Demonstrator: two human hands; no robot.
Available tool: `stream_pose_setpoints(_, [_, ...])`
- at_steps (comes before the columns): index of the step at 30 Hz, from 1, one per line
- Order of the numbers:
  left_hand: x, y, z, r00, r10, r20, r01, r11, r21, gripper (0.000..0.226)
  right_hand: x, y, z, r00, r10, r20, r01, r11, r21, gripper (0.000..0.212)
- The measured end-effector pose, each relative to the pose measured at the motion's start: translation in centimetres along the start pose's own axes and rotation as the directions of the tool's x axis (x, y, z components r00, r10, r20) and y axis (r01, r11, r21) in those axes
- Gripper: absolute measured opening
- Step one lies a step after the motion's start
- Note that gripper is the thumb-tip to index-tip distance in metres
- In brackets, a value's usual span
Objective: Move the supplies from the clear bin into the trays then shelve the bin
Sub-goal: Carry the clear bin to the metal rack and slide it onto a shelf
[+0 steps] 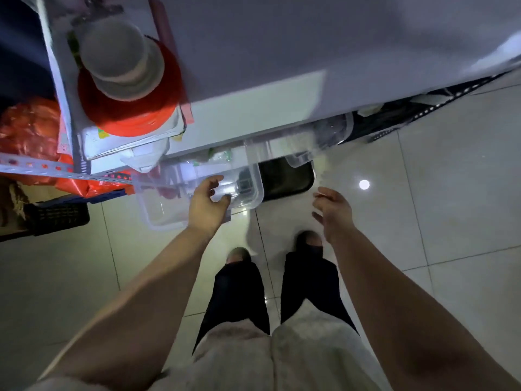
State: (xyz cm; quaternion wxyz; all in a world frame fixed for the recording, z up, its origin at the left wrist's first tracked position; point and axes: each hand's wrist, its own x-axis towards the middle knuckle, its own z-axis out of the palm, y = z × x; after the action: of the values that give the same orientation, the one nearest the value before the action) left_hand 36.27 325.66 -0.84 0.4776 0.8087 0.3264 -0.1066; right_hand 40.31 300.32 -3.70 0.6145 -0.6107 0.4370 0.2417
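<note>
Clear rectangular plastic bin (163, 206): low, centre, part under near edge of pale table (253, 52), just left of dark rounded tray (284, 179); contents blurred; your left hand (207, 203) curls fingers on its near right rim; right hand (334, 211) spread, empty; step prob. drawing bin out; next: right hand to rim, lift level.

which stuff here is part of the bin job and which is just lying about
Job: clear bin; left hand holding its rim; right hand, open, holding nothing.
Lying about: red spool; orange bag; black crate.
</note>
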Motion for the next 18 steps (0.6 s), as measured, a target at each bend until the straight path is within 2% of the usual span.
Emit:
stream_pose_setpoints(2, [0.1, 4.0, 3.9, 0.999, 0.000, 0.053, 0.003, 0.999, -0.045, 0.034, 1.2, -1.7, -2.4, 1.000, 0.025, 0.018, -0.027, 0.994, 0.107, 0.027])
stream_pose_setpoints(6, [1.4, 10.8, 11.6, 0.948, -0.208, 0.242, 0.273, 0.921, -0.279, 0.041, 5.1, -4.2, -6.1, 0.986, 0.126, 0.112, -0.156, 0.930, 0.334, 0.020])
stream_pose_setpoints(9, [3.0, 14.0, 16.7, 0.919, -0.238, 0.316, 0.334, 0.893, -0.300, 0.050, 9.0, -4.0, -7.3, 0.963, 0.192, 0.191, -0.260, 0.851, 0.457, 0.021])
stream_pose_setpoints(13, [6.2, 16.6, 23.0, 0.925, -0.255, 0.283, 0.329, 0.909, -0.255, 0.075, 14.2, -2.3, -6.6, 0.911, 0.259, 0.322, -0.402, 0.736, 0.544, 0.007])
stream_pose_setpoints(15, [7.4, 16.8, 25.6, 0.932, -0.295, 0.208, 0.337, 0.919, -0.206, 0.091, 16.7, -1.4, -5.3, 0.884, 0.281, 0.374, -0.455, 0.705, 0.544, 0.012])
stream_pose_setpoints(18, [8.0, 15.5, 28.2, 0.982, -0.176, 0.071, 0.182, 0.979, -0.089, 0.100, 19.0, -0.5, -2.7, 0.824, 0.292, 0.486, -0.538, 0.674, 0.507, 0.015])
